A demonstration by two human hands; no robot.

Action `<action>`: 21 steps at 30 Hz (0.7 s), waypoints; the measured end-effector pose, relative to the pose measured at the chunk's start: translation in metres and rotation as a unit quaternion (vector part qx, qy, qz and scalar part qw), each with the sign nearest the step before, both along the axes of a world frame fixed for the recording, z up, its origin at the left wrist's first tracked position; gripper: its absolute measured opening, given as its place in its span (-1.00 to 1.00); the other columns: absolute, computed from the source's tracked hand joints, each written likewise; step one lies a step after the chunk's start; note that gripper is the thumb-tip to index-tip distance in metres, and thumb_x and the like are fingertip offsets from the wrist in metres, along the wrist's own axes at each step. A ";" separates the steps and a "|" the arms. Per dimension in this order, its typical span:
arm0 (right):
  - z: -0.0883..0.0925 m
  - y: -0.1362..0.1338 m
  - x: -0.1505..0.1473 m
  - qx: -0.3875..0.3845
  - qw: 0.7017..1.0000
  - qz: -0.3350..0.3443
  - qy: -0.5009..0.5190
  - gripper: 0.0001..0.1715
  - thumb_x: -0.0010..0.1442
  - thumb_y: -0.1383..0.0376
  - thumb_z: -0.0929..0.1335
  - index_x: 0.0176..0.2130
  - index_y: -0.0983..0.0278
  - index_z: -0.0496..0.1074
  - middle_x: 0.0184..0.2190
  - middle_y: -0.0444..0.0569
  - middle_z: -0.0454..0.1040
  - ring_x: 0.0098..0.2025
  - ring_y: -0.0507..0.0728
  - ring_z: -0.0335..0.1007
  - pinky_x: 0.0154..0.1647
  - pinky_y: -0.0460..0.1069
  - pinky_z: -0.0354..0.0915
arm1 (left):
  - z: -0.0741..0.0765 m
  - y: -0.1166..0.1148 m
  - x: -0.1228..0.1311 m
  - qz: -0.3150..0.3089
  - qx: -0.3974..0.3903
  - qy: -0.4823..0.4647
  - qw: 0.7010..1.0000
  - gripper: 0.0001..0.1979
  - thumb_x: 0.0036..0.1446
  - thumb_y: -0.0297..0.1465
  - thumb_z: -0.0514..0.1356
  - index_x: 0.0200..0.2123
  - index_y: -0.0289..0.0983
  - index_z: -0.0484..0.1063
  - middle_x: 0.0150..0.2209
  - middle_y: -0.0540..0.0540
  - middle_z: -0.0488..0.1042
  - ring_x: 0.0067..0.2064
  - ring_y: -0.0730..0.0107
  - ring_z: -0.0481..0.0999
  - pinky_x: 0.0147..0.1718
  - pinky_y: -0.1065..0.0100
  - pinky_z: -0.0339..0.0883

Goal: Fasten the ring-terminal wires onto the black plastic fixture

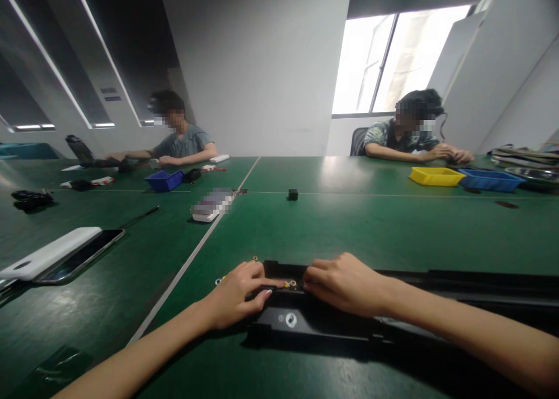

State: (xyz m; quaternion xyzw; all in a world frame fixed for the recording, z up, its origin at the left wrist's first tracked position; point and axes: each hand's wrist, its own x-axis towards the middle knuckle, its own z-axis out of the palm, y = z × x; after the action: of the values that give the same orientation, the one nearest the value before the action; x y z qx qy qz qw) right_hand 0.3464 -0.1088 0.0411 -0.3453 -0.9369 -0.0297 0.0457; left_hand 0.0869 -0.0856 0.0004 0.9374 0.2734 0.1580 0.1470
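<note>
The left hand's (244, 288) grip was closed around a black lead (257, 292), its yellow-sleeved ring terminal (293, 283) lying inside the black channel (323, 322) on the worktop (205, 358). The right hand (345, 282) was just beside it, fingertips hidden, so its grip could not be told. The lead was probably light and limp, best pinched close behind the terminal; the channel seemed stiff.

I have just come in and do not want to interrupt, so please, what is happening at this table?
A person bends no tool here: the left hand seems to pinch a dark wire by a ring terminal, inside a long black channel. The right hand is just beside it, its fingertips hidden. Across the green table sit two co-workers.
</note>
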 end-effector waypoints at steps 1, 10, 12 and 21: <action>0.000 0.000 0.000 -0.003 1.000 0.001 0.000 -0.71 0.30 0.22 0.15 -0.30 0.29 0.35 -0.44 -0.09 0.42 -0.57 -0.04 0.19 -0.55 -0.08 -0.10 | 0.000 0.000 0.000 0.000 0.000 0.000 1.000 -0.65 0.26 -0.39 -0.04 0.06 -0.11 0.34 -0.32 -0.07 0.26 -0.26 0.30 0.26 -0.23 0.30 0.16; 0.003 0.001 0.001 -0.013 1.000 0.004 -0.003 -0.69 0.30 0.19 0.15 -0.27 0.29 0.36 -0.42 -0.09 0.42 -0.55 -0.03 0.24 -0.55 -0.07 -0.06 | 0.000 0.002 0.000 -0.007 -0.001 -0.007 1.000 -0.66 0.28 -0.36 -0.06 0.06 -0.12 0.34 -0.31 -0.08 0.28 -0.25 0.30 0.26 -0.24 0.30 0.17; 0.004 0.001 0.001 -0.018 1.000 0.006 -0.004 -0.68 0.30 0.19 0.14 -0.26 0.29 0.37 -0.42 -0.08 0.42 -0.55 -0.03 0.24 -0.55 -0.07 -0.06 | -0.001 0.002 0.000 -0.007 -0.002 -0.007 1.000 -0.66 0.28 -0.35 -0.06 0.07 -0.11 0.33 -0.30 -0.08 0.28 -0.25 0.29 0.26 -0.24 0.30 0.17; 0.004 -0.001 -0.001 -0.003 1.000 0.000 -0.009 -0.67 0.30 0.19 0.14 -0.31 0.30 0.35 -0.44 -0.08 0.42 -0.57 -0.03 0.23 -0.57 -0.07 -0.11 | -0.002 0.000 -0.001 -0.002 0.004 -0.002 1.000 -0.66 0.27 -0.38 -0.04 0.06 -0.11 0.34 -0.31 -0.07 0.26 -0.25 0.31 0.26 -0.22 0.30 0.16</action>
State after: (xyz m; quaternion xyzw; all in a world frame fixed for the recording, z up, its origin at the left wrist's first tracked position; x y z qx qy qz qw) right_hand 0.3454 -0.1101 0.0447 -0.3448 -0.9375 -0.0305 0.0361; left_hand 0.0863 -0.0851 -0.0015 0.9383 0.2706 0.1604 0.1438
